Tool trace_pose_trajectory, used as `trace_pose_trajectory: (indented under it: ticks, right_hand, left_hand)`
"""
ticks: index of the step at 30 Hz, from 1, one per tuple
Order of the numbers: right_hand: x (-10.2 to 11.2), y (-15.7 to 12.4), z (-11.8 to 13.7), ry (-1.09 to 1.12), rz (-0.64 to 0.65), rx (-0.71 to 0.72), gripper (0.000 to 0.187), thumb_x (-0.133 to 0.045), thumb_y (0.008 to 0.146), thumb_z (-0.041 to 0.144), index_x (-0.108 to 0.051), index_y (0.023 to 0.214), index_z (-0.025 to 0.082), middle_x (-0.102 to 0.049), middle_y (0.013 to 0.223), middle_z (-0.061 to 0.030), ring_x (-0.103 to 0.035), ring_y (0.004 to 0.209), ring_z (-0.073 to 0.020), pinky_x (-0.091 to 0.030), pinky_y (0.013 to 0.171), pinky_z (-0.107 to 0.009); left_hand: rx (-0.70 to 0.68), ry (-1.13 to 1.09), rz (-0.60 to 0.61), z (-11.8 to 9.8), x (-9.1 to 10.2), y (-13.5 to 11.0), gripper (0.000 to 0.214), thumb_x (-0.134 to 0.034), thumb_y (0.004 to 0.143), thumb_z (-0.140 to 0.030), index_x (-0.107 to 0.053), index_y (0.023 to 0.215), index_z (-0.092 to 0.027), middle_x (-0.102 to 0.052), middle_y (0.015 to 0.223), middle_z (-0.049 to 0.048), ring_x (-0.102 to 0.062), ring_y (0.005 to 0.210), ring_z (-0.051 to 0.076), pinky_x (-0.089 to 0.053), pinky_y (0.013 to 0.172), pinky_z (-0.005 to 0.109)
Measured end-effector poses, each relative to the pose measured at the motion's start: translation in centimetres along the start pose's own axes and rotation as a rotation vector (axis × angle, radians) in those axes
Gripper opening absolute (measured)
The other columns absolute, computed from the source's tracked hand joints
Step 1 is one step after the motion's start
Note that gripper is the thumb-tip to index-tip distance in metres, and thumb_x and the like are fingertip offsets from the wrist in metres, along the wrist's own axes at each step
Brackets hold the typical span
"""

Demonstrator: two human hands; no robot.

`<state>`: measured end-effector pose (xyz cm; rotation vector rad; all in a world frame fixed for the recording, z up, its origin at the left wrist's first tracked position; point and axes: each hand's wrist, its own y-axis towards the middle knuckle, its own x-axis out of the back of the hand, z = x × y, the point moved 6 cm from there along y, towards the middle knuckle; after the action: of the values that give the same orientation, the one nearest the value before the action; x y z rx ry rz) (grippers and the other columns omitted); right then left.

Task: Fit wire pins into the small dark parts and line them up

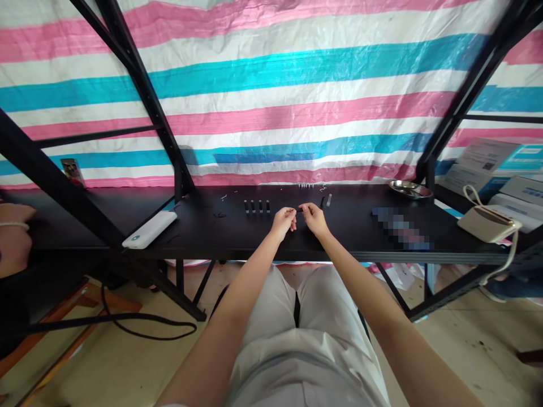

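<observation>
Above the middle of the black table (203, 232), my left hand (284, 221) and my right hand (314, 219) face each other, fingertips pinched. A small thin dark piece (300, 211) shows between them, too small to name. It seems to sit in the right fingertips; whether the left fingers hold its other end or something else is hidden. Left of my hands stand several small dark tubes (256, 207) with pale lower ends, in a row. Just beyond my right hand are a clear little tube (329, 200) and a short dark piece (322, 201).
Small white pieces (306, 185) line the table's back edge. A white oblong device (150, 229) lies at left, a round metal dish (409, 190) at back right. A blurred-out flat item (401, 229) and a cream pouch (487, 221) are at right. Black posts (142, 85) frame the table.
</observation>
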<state>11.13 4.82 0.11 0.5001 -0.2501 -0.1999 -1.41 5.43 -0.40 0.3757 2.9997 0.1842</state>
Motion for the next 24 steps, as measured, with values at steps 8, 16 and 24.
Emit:
trace_pose_trajectory:
  ticks: [8,16,24]
  right_hand:
    - [-0.2,-0.1,0.3,0.029,0.011,-0.015,0.044,-0.042,0.08,0.059,-0.059,0.087,0.019,-0.048,0.061,0.0013,-0.042,0.05,-0.0113,-0.038,0.051,-0.025]
    - [-0.4,-0.1,0.2,0.037,0.0,-0.002,0.045,-0.044,0.08,0.059,-0.06,0.087,0.018,-0.049,0.06,0.0017,-0.043,0.052,-0.0101,-0.038,0.051,-0.023]
    - [-1.0,0.1,0.0,0.098,0.034,0.014,0.045,-0.045,0.079,0.06,-0.058,0.087,0.017,-0.049,0.06,0.0018,-0.044,0.051,-0.0097,-0.038,0.05,-0.023]
  left_hand:
    - [0.003,-0.003,-0.041,0.1,0.1,0.2,0.027,-0.052,0.084,-0.04,-0.043,0.074,-0.016,-0.047,0.053,-0.0062,-0.048,0.034,0.005,-0.031,0.035,0.017]
    - [-0.002,-0.018,-0.054,0.4,0.0,0.2,0.033,-0.046,0.085,-0.042,-0.038,0.066,-0.017,-0.041,0.049,-0.007,-0.047,0.032,0.006,-0.029,0.032,0.016]
    - [0.05,-0.059,-0.123,0.7,0.2,0.4,0.031,-0.041,0.087,-0.039,-0.036,0.065,-0.018,-0.04,0.046,-0.0072,-0.046,0.03,0.008,-0.028,0.032,0.017]
